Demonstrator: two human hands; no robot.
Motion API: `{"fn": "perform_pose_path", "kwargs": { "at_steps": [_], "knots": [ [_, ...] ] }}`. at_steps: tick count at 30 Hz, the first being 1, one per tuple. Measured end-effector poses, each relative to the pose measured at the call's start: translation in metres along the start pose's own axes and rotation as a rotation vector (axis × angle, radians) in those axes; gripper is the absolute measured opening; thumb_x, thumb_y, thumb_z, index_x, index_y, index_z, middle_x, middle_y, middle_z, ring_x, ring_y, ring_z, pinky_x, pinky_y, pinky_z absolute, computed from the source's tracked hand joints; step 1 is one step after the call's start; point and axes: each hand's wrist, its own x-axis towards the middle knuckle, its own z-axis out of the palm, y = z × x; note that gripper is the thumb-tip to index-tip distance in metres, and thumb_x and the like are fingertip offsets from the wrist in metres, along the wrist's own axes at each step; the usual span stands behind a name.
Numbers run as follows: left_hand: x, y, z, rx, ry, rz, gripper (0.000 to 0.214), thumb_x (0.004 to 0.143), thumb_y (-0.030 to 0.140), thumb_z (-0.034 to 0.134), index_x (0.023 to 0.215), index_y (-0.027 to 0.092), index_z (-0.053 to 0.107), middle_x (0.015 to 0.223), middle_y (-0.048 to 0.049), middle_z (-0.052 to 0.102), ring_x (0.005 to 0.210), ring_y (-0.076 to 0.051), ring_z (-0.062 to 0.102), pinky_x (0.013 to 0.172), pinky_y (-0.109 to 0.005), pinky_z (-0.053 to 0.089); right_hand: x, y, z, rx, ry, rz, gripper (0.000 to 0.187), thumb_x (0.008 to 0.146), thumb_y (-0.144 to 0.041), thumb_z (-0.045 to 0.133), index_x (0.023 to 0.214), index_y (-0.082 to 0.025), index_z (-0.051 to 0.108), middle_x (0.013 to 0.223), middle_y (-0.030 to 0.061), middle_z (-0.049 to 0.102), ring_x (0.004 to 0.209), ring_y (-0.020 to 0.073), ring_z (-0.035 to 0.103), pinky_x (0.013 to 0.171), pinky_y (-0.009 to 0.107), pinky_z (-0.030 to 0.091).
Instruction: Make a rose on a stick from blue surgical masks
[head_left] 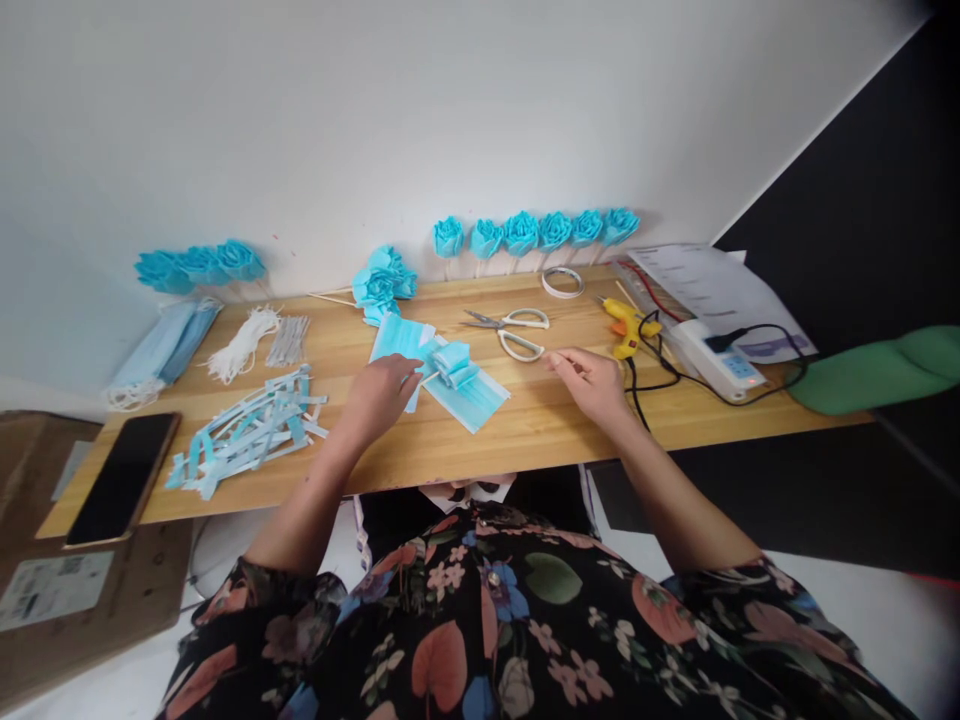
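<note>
My left hand (381,395) is closed at the end of a thin pale stick (430,379). A small rolled blue flower (454,364), folded from mask fabric, sits on the stick's other end. Beneath it lies a flat blue mask-fabric piece (480,402), and another blue piece (401,338) is just behind my left fingers. My right hand (591,382) is held apart to the right, thumb and fingers pinched together. Whether anything small is between them I cannot make out. White-handled scissors (523,345) lie with their blades spread, close to my right fingertips.
A yellow glue gun (628,325) and a power strip (716,360) with black cords lie right. A tape roll (562,282) is behind. Several finished blue flowers (521,232) lean on the wall. Cut strips (251,430), white ear loops (244,342), masks (166,345) and a phone (126,475) lie left.
</note>
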Motion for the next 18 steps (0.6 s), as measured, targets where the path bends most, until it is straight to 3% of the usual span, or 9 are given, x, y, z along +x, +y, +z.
{"fn": "perform_pose_path", "kwargs": {
  "at_steps": [4, 9, 14, 18],
  "knots": [
    [0.009, 0.009, 0.001, -0.113, 0.185, 0.081, 0.028, 0.100, 0.030, 0.049, 0.103, 0.018, 0.075, 0.099, -0.0107, 0.076, 0.093, -0.024, 0.069, 0.083, -0.036, 0.052, -0.007, -0.001, -0.002, -0.029, 0.036, 0.003, 0.030, 0.096, -0.041, 0.057, 0.088, -0.021, 0.078, 0.083, 0.0056, 0.079, 0.075, 0.0206, 0.072, 0.068, 0.031, 0.053],
    [0.027, 0.017, 0.004, -0.223, 0.268, 0.121, 0.024, 0.098, 0.029, 0.051, 0.090, 0.020, 0.073, 0.088, -0.0071, 0.073, 0.084, -0.021, 0.065, 0.081, -0.033, 0.050, 0.000, 0.008, -0.008, -0.153, 0.020, -0.050, 0.031, 0.096, -0.041, 0.055, 0.088, -0.020, 0.077, 0.085, 0.0077, 0.078, 0.074, 0.0208, 0.070, 0.069, 0.032, 0.050],
    [0.037, 0.014, 0.008, -0.298, 0.325, 0.063, 0.026, 0.095, 0.033, 0.052, 0.087, 0.019, 0.073, 0.083, -0.0061, 0.072, 0.074, -0.019, 0.061, 0.075, -0.032, 0.048, 0.044, 0.022, -0.031, -0.351, 0.079, -0.031, 0.031, 0.096, -0.037, 0.054, 0.098, -0.019, 0.079, 0.092, 0.0097, 0.079, 0.081, 0.0241, 0.071, 0.075, 0.034, 0.051],
    [0.035, 0.010, 0.009, -0.327, 0.335, -0.022, 0.028, 0.094, 0.034, 0.051, 0.089, 0.018, 0.074, 0.085, -0.0064, 0.074, 0.074, -0.018, 0.062, 0.075, -0.031, 0.048, 0.095, 0.031, -0.037, -0.613, -0.011, 0.025, 0.032, 0.096, -0.026, 0.051, 0.111, -0.018, 0.079, 0.111, 0.0138, 0.079, 0.101, 0.0304, 0.071, 0.088, 0.040, 0.051]
  ]
}}
